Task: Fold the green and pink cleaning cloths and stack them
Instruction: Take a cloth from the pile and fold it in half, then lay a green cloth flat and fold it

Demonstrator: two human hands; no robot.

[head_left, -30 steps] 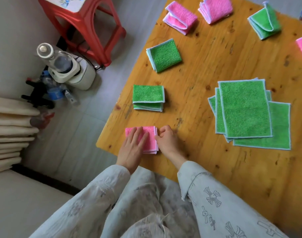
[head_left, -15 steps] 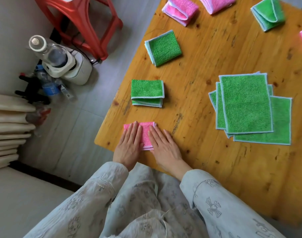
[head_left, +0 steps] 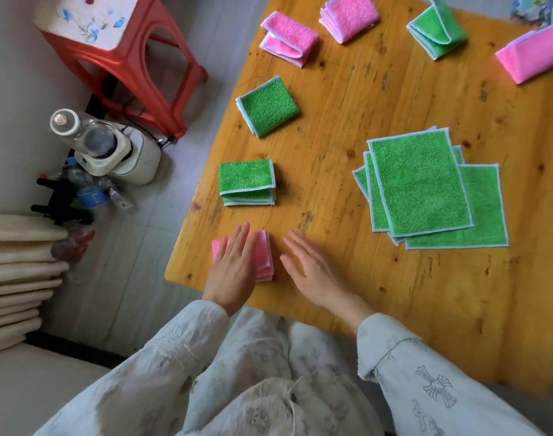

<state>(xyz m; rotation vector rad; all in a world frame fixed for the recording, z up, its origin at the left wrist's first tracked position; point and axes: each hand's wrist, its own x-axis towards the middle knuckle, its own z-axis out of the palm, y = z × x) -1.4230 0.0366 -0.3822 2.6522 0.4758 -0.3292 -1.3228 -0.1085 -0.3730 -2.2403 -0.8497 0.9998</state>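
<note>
The left hand (head_left: 234, 265) lies flat, fingers straight, pressing the folded pink cloth (head_left: 264, 256) at the table's (head_left: 363, 294) 7 o'clock corner. The right hand (head_left: 313, 269) is spread and holds nothing, just beside the cloth at its 3 o'clock. The cloth looks light, soft and springy: pinch the layered edge. Unfolded green cloths (head_left: 426, 187) lie at 2 o'clock.

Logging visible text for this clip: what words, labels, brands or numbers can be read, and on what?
None can be read.
Blue label on the bottle on the floor: too blurred to read.
Stool top: flower pattern only, no text.
Right sleeve: printed cross motifs, no letters.
</note>
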